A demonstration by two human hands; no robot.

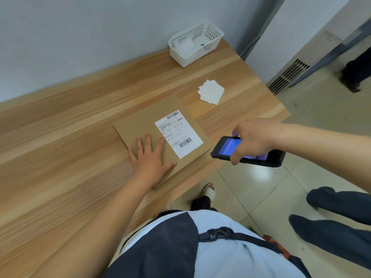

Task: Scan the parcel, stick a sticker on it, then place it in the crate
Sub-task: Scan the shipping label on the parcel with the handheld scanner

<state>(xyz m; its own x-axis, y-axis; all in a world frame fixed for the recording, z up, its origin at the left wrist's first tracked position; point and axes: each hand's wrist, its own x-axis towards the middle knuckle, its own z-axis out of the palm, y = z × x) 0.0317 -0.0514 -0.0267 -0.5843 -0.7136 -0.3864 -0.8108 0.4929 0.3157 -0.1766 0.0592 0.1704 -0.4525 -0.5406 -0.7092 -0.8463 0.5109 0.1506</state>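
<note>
While the left hand (149, 157) lies flat with its fingers (143, 144) spread wide, palm down on the near end of the parcel (140, 125), it grips nothing and only presses the cardboard against the wooden table (60, 127). Off to the right of those fingers, the right hand (256, 140) is closed around a black handheld scanner (222, 147), thumb curled under its near edge and the other fingers bent over the far edge; the lit blue screen faces up and the device hangs just past the table's edge, above the tiled floor (261, 187). Its front end points toward the parcel and sits close to the parcel's right side, though whether the two touch cannot be told. Just beyond the left fingertips, and touching the index finger's side, a white shipping label (178, 134) with barcodes at both ends is stuck on the parcel's upper face. Farther out past the right hand's knuckles, a small loose stack of white stickers (210, 91) lies on the table, well apart from the parcel. Farthest of all, against the wall, stands a white perforated crate (195, 44) with something white inside it.
</note>
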